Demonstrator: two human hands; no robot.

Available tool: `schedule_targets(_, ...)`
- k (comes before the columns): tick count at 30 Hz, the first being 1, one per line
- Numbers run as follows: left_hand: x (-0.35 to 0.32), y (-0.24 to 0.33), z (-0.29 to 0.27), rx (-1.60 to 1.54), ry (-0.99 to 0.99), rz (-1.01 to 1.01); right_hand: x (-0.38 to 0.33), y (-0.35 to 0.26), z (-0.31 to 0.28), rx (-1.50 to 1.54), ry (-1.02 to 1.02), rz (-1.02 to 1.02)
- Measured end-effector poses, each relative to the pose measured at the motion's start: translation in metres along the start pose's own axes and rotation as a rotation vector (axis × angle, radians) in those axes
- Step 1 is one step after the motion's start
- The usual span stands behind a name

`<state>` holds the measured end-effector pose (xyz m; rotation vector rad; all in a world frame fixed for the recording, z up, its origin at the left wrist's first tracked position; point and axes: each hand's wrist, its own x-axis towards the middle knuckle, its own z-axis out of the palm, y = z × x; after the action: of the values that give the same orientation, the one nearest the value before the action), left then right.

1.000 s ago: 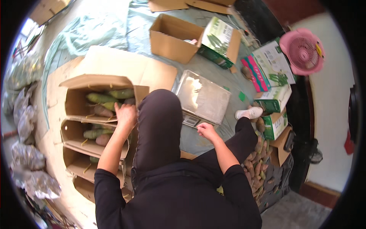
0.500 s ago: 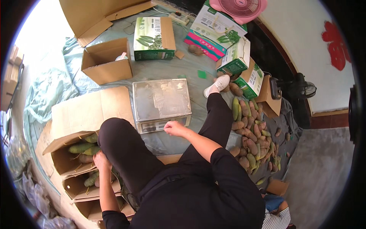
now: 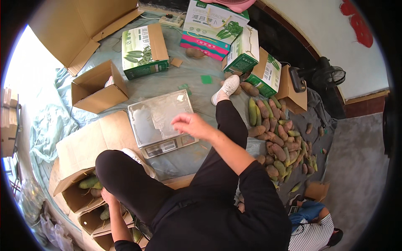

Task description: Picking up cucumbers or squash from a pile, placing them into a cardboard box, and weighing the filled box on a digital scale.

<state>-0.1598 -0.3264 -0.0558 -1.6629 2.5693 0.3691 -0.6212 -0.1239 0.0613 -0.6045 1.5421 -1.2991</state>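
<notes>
Our left hand point(image 3: 108, 196) is half hidden behind our black-trousered knee point(image 3: 125, 175), at the open brown cardboard box of green produce point(image 3: 81, 188); we cannot tell its grip. Our right hand point(image 3: 190, 124), fingers loose and empty, has risen above the silver-trayed weighing scale point(image 3: 157, 121). The produce heap point(image 3: 278, 142) lies right.

- Flat silver metal weighing scale point(image 3: 161, 121) lies level on the grey sheet.
- Open brown cardboard box point(image 3: 77, 189) holds green and brown mangoes.

Bare scale pan point(image 3: 157, 117) lies open under the right hand point(image 3: 190, 124); boxes point(image 3: 98, 88) flank its left.
</notes>
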Motion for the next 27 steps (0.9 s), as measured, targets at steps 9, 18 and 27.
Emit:
schedule_targets(9,0.008,-0.033,0.02,0.17,-0.008,0.013,0.005,-0.021,-0.185,-0.69,0.651,-0.157)
schedule_targets(18,0.005,-0.04,0.018,-0.123,-0.037,-0.226,0.027,0.011,-0.331,-0.989,0.935,0.025)
schedule_targets(27,0.003,-0.037,0.014,0.009,-0.086,-0.269,0.078,-0.001,-0.397,-1.331,1.031,0.136)
